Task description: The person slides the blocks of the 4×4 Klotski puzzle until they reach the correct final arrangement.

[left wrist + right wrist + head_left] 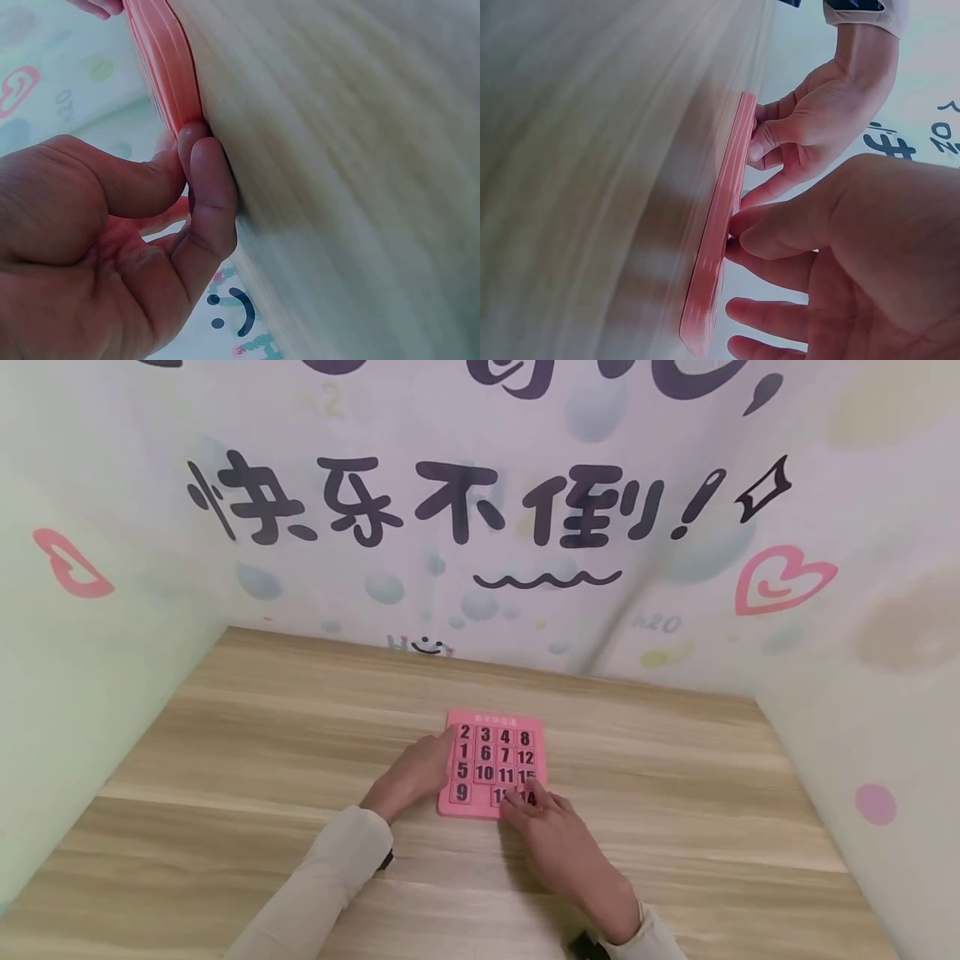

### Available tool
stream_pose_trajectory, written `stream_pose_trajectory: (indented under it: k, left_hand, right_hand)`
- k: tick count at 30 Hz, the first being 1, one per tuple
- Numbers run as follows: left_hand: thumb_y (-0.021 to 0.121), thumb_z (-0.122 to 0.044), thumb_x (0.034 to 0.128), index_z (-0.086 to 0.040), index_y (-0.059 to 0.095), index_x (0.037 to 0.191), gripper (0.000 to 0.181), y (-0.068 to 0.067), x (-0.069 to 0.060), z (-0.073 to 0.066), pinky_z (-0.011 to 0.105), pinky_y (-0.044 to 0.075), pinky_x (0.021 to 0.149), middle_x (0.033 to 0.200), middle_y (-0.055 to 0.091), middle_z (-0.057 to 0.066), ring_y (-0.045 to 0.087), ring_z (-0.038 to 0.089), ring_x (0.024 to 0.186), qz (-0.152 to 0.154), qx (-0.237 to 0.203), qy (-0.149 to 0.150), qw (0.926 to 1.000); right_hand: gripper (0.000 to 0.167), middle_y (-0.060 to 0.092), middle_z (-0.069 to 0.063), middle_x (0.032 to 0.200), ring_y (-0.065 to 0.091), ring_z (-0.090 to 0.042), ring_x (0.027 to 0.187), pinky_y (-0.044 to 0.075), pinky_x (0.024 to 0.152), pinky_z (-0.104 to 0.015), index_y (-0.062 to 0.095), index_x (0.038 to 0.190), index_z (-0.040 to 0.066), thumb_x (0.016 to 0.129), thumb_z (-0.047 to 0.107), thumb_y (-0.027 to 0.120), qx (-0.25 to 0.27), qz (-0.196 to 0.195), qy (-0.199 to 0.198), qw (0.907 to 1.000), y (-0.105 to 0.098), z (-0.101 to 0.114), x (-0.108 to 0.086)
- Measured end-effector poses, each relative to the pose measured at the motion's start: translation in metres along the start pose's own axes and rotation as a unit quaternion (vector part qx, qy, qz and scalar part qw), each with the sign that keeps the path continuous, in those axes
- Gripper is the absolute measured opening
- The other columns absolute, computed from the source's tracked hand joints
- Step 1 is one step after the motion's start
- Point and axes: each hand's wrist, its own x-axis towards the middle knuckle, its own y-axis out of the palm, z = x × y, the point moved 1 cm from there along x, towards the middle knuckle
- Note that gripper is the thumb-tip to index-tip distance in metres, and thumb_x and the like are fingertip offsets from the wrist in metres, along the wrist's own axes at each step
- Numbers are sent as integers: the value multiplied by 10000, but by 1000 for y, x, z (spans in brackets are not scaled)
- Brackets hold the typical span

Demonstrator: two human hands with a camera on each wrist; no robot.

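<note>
"What is the room like?"

"A pale wood-grain tabletop (675, 793) meets a whitish back wall (337, 585) with dark Chinese lettering (460, 518) and faint bubbles."

"And on the table?"

"A pink number puzzle (481, 795) lies near the middle. The left hand (423, 767) pinches its left edge between thumb and fingers. The right hand (558, 843), fingers loosely spread, touches number tiles (506, 754) at its near right corner."
</note>
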Motion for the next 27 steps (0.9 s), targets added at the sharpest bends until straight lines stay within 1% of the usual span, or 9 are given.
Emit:
stream_pose_trajectory:
  k: [5, 7, 9, 12, 16, 19, 21, 23, 27]
  left_hand:
    - [509, 81, 909, -7, 204, 1567, 731, 2, -1, 2, 268, 427, 503, 1015, 627, 215, 461, 171, 560, -21, 93, 93, 9999]
    - [511, 81, 905, -6, 207, 1566, 732, 2, 0, 3, 278, 436, 513, 1045, 629, 235, 472, 180, 571, -36, 103, 114, 9999]
    - [512, 72, 913, -10, 205, 1567, 727, 2, 0, 3, 281, 438, 520, 1046, 627, 233, 476, 185, 579, -27, 89, 90, 9999]
    - [515, 65, 924, -16, 202, 1570, 722, 3, -3, 4, 285, 438, 535, 1114, 618, 247, 480, 192, 596, -7, 29, 28, 10000]
    - [524, 74, 913, -17, 201, 1570, 738, 4, -6, 6, 285, 434, 535, 1066, 623, 222, 484, 191, 598, 14, -36, -4, 10000]
    - [518, 72, 916, -20, 199, 1571, 734, 5, -7, 6, 282, 435, 523, 942, 622, 176, 476, 181, 580, 21, -114, 37, 9999]
    - [506, 53, 936, -25, 192, 1574, 715, 4, -6, 5, 275, 428, 520, 870, 608, 148, 463, 169, 565, 5, -133, 65, 9999]
    - [496, 38, 951, -29, 187, 1576, 701, 2, -4, 3, 270, 422, 517, 827, 591, 131, 449, 162, 556, -18, -109, 84, 9999]
    - [500, 28, 954, -23, 189, 1574, 695, 1, -3, 1, 270, 420, 531, 899, 599, 146, 459, 169, 579, -38, 14, 100, 9999]
  right_hand:
    - [454, 613, -80, 1365, 500, -399, 1321, 447, 1029, -557, 661, 1286, 87, 843, -1, 617, -75, 8, -31, 10000, 2, 4, 0]
    - [460, 610, -80, 1369, 502, -400, 1319, 444, 1033, -554, 660, 1286, 90, 838, -3, 620, -86, 2, -30, 10000, 2, 5, 0]
    - [470, 597, -78, 1384, 491, -400, 1329, 433, 1045, -556, 654, 1298, 99, 842, -6, 610, -37, 66, 0, 10000, 2, 6, 1]
    - [476, 583, -79, 1399, 480, -397, 1341, 422, 1058, -555, 649, 1309, 109, 852, -11, 595, 43, 167, 25, 9998, 3, 8, 1]
    - [476, 577, -82, 1405, 470, -397, 1350, 423, 1058, -555, 647, 1312, 110, 855, -7, 591, 87, 242, -7, 9997, 4, 12, 0]
    - [472, 574, -81, 1410, 469, -396, 1351, 429, 1052, -555, 646, 1313, 108, 855, 4, 598, 14, 209, -88, 9997, 4, 12, 1]
    - [475, 572, -78, 1412, 465, -396, 1354, 427, 1056, -552, 644, 1318, 105, 854, 12, 601, -57, 174, -138, 9997, 4, 11, 2]
    - [479, 572, -77, 1413, 464, -397, 1355, 425, 1059, -549, 642, 1321, 105, 852, 17, 603, -115, 148, -171, 9997, 3, 10, 4]
    - [508, 579, -81, 1404, 464, -407, 1352, 421, 1064, -547, 639, 1323, 99, 823, 10, 620, -110, 166, -186, 9996, 1, 11, 7]
